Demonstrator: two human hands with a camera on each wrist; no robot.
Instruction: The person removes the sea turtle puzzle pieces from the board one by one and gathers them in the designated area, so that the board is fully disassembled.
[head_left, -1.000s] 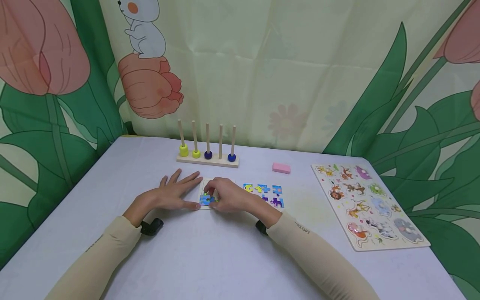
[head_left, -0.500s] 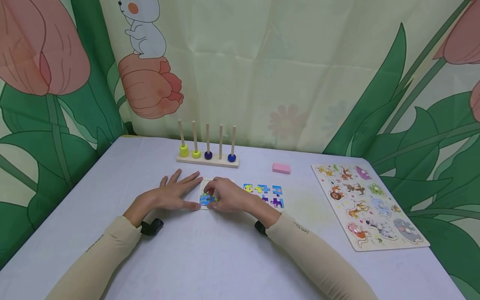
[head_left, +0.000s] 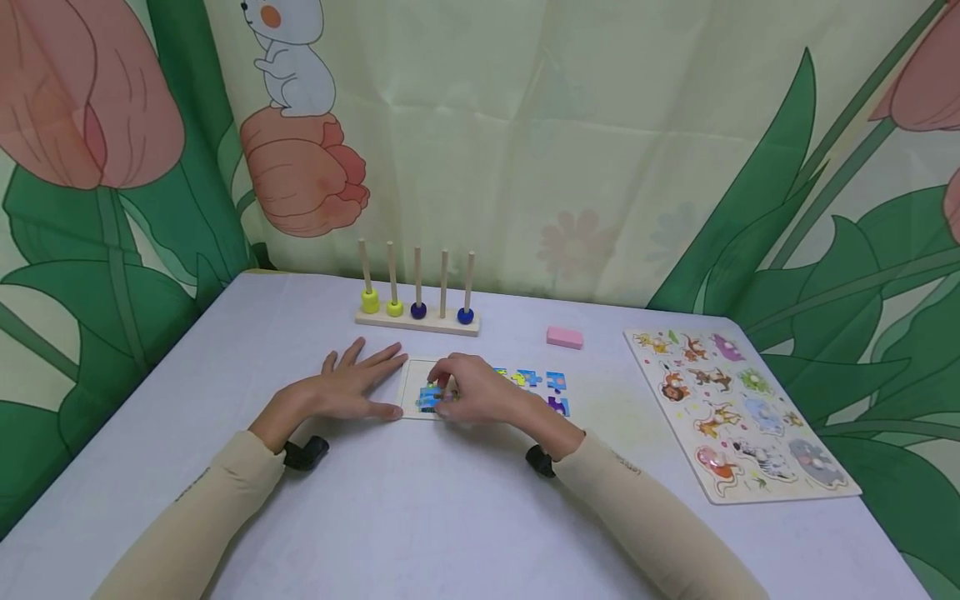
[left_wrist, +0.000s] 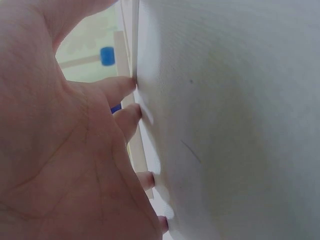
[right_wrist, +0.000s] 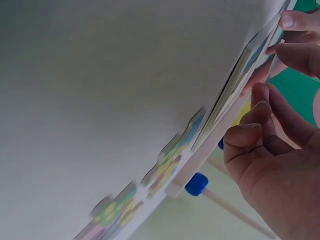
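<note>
My left hand [head_left: 341, 392] lies with fingers spread on the white table, index fingertip and thumb tip right at the left edge of a small pale puzzle tray [head_left: 411, 383]. Over the tray, my right hand [head_left: 480, 393] pinches a blue puzzle piece [head_left: 429, 397] between thumb and fingertips. The right wrist view shows the held piece [right_wrist: 273, 67] edge-on and tilted, with the other fingers curled. The right hand covers much of the tray's right part. Beyond it, loose puzzle pieces [head_left: 556, 381] in blue, yellow and purple lie on the table.
Behind the hands stands a wooden peg stand [head_left: 417, 321] with yellow and dark blue beads. A pink block [head_left: 564, 337] lies right of it. A wooden animal peg puzzle board [head_left: 738, 417] covers the table's right side. A printed curtain [head_left: 480, 167] hangs behind.
My right hand has moved a little to the right with the blue puzzle piece, away from the tray's left edge, and covers more of the loose pieces. The left hand stays put.
</note>
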